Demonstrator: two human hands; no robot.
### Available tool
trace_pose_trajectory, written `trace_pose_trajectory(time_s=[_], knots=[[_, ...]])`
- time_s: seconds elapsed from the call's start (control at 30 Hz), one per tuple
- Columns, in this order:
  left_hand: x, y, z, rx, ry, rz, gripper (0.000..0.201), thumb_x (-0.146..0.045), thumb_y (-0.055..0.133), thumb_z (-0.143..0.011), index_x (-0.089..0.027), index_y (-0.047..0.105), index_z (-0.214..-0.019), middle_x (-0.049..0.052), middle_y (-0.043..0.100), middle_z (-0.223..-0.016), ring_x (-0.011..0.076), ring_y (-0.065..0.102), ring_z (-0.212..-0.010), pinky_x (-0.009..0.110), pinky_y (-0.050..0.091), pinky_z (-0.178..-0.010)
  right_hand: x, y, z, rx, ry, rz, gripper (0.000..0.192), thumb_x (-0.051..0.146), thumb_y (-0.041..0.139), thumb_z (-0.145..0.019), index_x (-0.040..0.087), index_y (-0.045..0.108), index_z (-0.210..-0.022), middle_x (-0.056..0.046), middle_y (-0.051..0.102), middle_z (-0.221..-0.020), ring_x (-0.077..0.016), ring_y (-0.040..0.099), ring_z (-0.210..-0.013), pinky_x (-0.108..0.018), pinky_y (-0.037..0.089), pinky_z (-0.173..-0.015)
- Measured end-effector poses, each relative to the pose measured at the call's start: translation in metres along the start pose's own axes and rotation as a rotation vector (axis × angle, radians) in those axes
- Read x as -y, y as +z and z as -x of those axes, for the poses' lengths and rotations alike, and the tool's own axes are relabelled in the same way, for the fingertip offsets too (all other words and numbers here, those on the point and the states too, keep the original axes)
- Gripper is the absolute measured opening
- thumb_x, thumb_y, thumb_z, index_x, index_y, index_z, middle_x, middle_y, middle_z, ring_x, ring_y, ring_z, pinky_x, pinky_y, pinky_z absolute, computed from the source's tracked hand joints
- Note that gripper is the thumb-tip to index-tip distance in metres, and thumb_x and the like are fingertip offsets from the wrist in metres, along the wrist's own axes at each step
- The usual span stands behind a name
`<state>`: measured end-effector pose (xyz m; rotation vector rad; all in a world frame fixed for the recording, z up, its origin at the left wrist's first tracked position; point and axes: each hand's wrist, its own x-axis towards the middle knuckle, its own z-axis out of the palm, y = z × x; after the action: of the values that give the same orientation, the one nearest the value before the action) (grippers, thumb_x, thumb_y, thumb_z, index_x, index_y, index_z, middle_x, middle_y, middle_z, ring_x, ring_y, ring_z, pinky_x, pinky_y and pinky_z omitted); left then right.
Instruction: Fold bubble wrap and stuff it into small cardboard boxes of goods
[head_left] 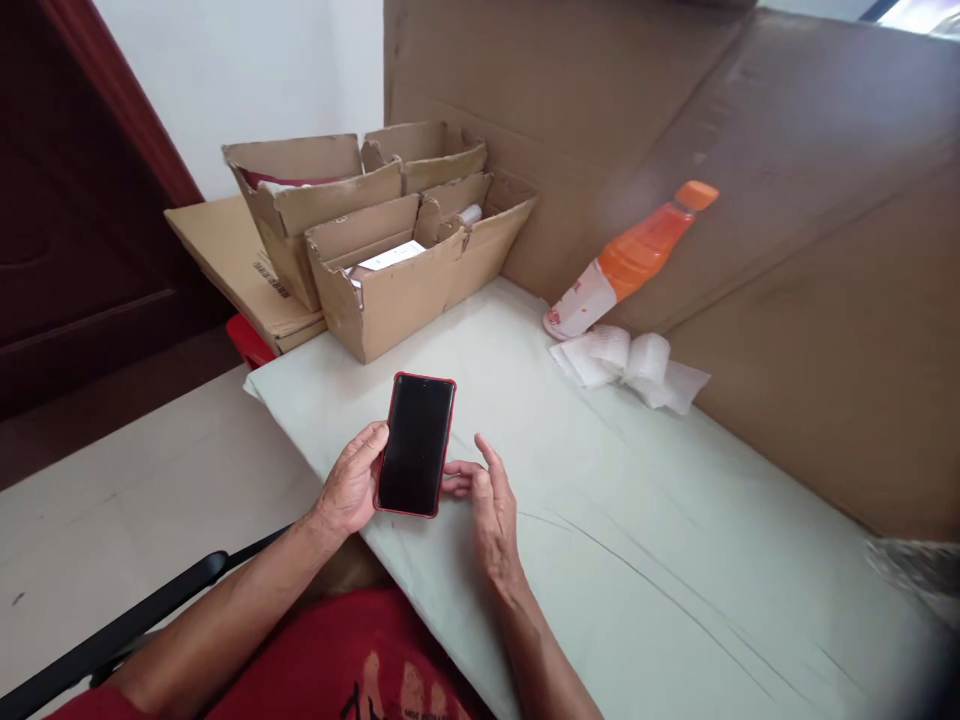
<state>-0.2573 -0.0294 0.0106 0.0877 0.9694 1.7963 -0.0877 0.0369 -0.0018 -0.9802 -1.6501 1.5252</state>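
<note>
A smartphone with a dark screen and a red case is held upright over the near edge of the table. My left hand grips it by its left side, thumb along the front edge and the other fingers hidden behind. Just right of the phone is my right hand, its fingers apart and holding nothing. Some of its fingertips come close to the phone's right edge; whether they touch it I cannot tell.
On the pale table, a divided cardboard box holds a white box and other items. An orange drink bottle leans against the cardboard wall, beside white foam wrap. A black chair armrest is at lower left.
</note>
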Motion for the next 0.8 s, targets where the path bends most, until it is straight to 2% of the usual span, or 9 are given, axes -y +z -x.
trace_pose_trajectory(time_s=[0.17, 0.33, 0.53, 0.7, 0.8], knots=[[-0.008, -0.012, -0.001, -0.046, 0.012, 0.005, 0.035, -0.043, 0.085, -0.075, -0.017, 0.071, -0.094, 0.003, 0.078, -0.089, 0.0175, 0.073, -0.077, 0.029, 0.057, -0.075, -0.019, -0.001, -0.002, -0.071, -0.001, 0.007, 0.051, 0.057, 0.042, -0.102, 0.018, 0.061, -0.129, -0.010, 0.076, -0.097, -0.0194, 0.071, -0.076, -0.036, 0.057, -0.071], [-0.015, -0.018, 0.000, -0.066, 0.030, 0.017, 0.036, -0.042, 0.087, -0.072, -0.018, 0.071, -0.093, 0.002, 0.077, -0.086, 0.0180, 0.072, -0.075, 0.030, 0.058, -0.072, -0.024, 0.002, 0.001, -0.075, -0.039, 0.035, 0.048, 0.055, 0.041, -0.103, 0.018, 0.063, -0.125, -0.010, 0.076, -0.097, -0.0192, 0.071, -0.077, -0.037, 0.058, -0.072], [-0.024, -0.027, -0.001, -0.088, 0.041, 0.009, 0.041, -0.042, 0.088, -0.070, -0.016, 0.072, -0.097, 0.006, 0.078, -0.092, 0.0197, 0.073, -0.079, 0.033, 0.060, -0.076, -0.027, 0.002, 0.001, -0.083, -0.053, 0.058, 0.048, 0.056, 0.043, -0.102, 0.018, 0.066, -0.121, -0.010, 0.077, -0.096, -0.0189, 0.071, -0.076, -0.037, 0.058, -0.072], [-0.039, -0.042, -0.005, -0.194, 0.121, 0.015, 0.041, -0.042, 0.088, -0.069, -0.015, 0.071, -0.095, 0.006, 0.078, -0.091, 0.0211, 0.074, -0.077, 0.034, 0.062, -0.072, -0.027, 0.001, 0.002, -0.083, -0.076, 0.098, 0.050, 0.057, 0.042, -0.102, 0.018, 0.067, -0.121, -0.010, 0.077, -0.096, -0.0194, 0.071, -0.076, -0.039, 0.059, -0.074], [-0.062, -0.055, -0.011, -0.304, 0.211, 0.001, 0.039, -0.040, 0.085, -0.072, -0.015, 0.069, -0.097, 0.005, 0.078, -0.091, 0.0216, 0.074, -0.077, 0.038, 0.063, -0.075, -0.026, 0.000, 0.002, -0.080, -0.075, 0.104, 0.050, 0.057, 0.042, -0.102, 0.018, 0.068, -0.120, -0.010, 0.077, -0.095, -0.0198, 0.071, -0.077, -0.039, 0.059, -0.074]])
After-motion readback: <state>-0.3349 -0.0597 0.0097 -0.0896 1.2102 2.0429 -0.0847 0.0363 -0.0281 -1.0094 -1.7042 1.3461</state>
